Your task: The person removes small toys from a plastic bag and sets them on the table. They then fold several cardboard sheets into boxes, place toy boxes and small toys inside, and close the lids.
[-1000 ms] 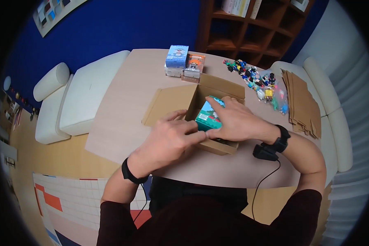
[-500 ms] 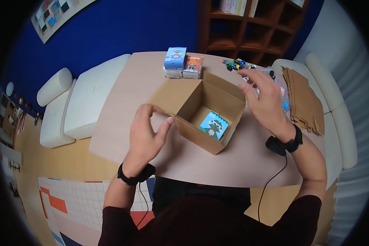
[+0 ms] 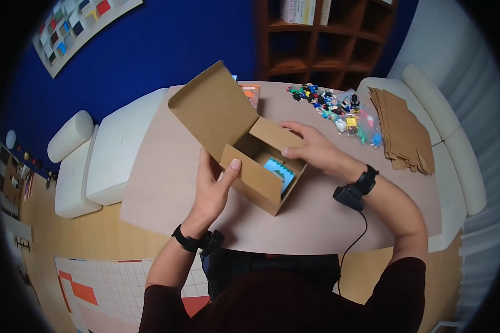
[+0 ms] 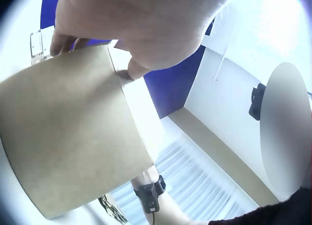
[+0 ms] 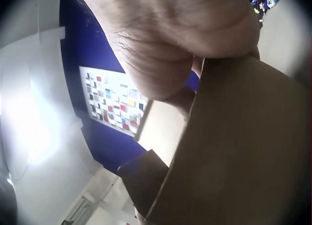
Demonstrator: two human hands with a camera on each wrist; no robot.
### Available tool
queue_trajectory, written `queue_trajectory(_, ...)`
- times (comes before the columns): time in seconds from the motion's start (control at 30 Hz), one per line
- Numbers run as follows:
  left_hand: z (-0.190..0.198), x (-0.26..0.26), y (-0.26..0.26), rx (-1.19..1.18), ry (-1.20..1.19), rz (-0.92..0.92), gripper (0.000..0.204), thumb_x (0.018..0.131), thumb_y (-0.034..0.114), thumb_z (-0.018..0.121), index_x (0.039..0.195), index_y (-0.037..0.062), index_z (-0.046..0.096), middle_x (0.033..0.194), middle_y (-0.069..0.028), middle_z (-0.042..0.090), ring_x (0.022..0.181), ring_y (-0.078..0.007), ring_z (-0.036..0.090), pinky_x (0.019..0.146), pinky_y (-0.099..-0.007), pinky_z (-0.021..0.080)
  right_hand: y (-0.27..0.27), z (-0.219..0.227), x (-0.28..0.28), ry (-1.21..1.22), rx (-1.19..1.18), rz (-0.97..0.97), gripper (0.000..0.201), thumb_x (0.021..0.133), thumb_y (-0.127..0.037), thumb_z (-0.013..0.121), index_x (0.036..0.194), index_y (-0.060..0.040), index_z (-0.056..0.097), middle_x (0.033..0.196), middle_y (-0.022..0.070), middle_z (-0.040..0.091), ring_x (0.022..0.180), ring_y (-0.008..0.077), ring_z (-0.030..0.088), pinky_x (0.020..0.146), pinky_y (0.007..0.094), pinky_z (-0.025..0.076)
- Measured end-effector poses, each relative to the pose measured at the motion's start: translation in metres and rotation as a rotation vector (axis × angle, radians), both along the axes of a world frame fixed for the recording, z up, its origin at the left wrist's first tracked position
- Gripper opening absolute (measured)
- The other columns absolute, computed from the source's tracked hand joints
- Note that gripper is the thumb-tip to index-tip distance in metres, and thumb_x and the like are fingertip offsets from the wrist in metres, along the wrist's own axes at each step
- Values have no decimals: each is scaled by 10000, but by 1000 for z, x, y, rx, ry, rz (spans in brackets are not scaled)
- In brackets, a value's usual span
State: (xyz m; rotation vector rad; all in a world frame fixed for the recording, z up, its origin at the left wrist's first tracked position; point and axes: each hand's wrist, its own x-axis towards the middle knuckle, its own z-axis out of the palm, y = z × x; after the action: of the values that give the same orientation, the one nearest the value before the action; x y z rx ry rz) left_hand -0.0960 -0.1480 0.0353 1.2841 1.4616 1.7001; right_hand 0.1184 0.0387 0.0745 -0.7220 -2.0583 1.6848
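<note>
An open cardboard box (image 3: 255,195) stands tilted in the head view, its large lid flap raised at the far left and two small side flaps bent inward. Down inside lies a small blue-green printed box (image 3: 280,173), partly hidden by the near flap. My left hand (image 3: 210,191) grips the left corner, thumb on the near flap and fingers behind the wall. At the far right side, my right hand (image 3: 321,151) holds the other small flap and wall, thumb toward the inside. The plain cardboard wall (image 4: 73,132) fills much of the left wrist view.
Small printed boxes (image 3: 251,94) at the back of the table are mostly hidden by the lid flap. Colourful small figures (image 3: 333,105), some in clear bags, lie at the back right. Flattened cardboard pieces (image 3: 403,130) are stacked at the right edge, beside a white sofa (image 3: 450,177).
Both hands first worked around the small printed box inside the carton, then parted, leaving it there. The lid flap has swung up, the side flaps have folded inward, and the right hand has returned to the carton.
</note>
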Motion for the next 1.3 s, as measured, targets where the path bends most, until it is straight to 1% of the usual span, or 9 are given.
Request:
queue_trajectory(0.13,-3,3,9,68,-17,78,539,1053,9,637,1576,8,506,1447,-140,642,1361,-256,594,1145,-397,486,-13,-17,-6,-17,-7,-112,591,925,34,677,1508,27,583,1339,146,707,1226,209,674,1054,348,552)
queue_trajectory(0.23,3,-11,15,110,570,113,560,909,-117,588,1402,106,734,1439,-150,692,1442,-361,584,1189,-451,471,-22,-28,-6,47,-44,-147,498,1013,19,593,1511,-6,596,1375,128,713,1257,187,655,1069,326,530)
queue_trajectory(0.33,14,-10,9,3,654,98,626,874,-149,504,1383,115,756,1467,-183,685,1482,-425,536,1246,-495,410,-27,-21,-5,172,-53,-83,404,1122,-20,491,1509,-41,605,1403,82,713,1298,155,631,1118,317,493)
queue_trajectory(0.63,89,19,-46,-160,740,-238,760,846,127,699,1592,93,555,1685,-213,493,1653,-473,262,1345,-620,188,-26,-23,-4,218,-88,-113,547,1121,3,482,1663,-55,439,1529,122,637,1401,177,564,1181,319,445)
queue_trajectory(0.8,61,31,-37,-248,1031,62,770,984,350,770,1660,133,472,1733,-235,386,1636,-544,230,1301,-652,256,-34,-12,2,206,-141,-24,754,1009,93,563,1717,-40,341,1659,129,504,1499,192,473,1233,327,399)
queue_trajectory(1.03,52,23,-40,-159,922,-20,627,977,236,749,1584,177,605,1725,-247,391,1627,-548,242,1301,-619,300,-17,1,33,144,-48,241,881,894,82,584,1724,-133,382,1701,138,453,1569,267,430,1238,393,420)
queue_trajectory(1.13,49,25,-40,-146,919,-29,600,969,190,721,1564,206,640,1716,-260,396,1617,-554,257,1298,-622,305,-14,8,44,17,332,263,742,953,-7,611,1671,-155,491,1718,183,432,1593,339,419,1260,446,406)
queue_trajectory(1.23,45,28,-39,-137,979,-28,606,961,150,690,1560,229,649,1708,-269,403,1603,-557,280,1292,-619,317,-13,6,46,-50,524,272,587,1092,-401,644,1605,-123,579,1742,222,386,1608,389,392,1295,451,339)
queue_trajectory(1.3,39,29,-37,-121,1058,-21,613,957,134,675,1559,244,652,1705,-270,405,1595,-555,294,1287,-612,328,-15,0,46,-46,596,259,567,1102,-403,626,1588,-113,593,1731,247,393,1572,422,441,1276,458,370)
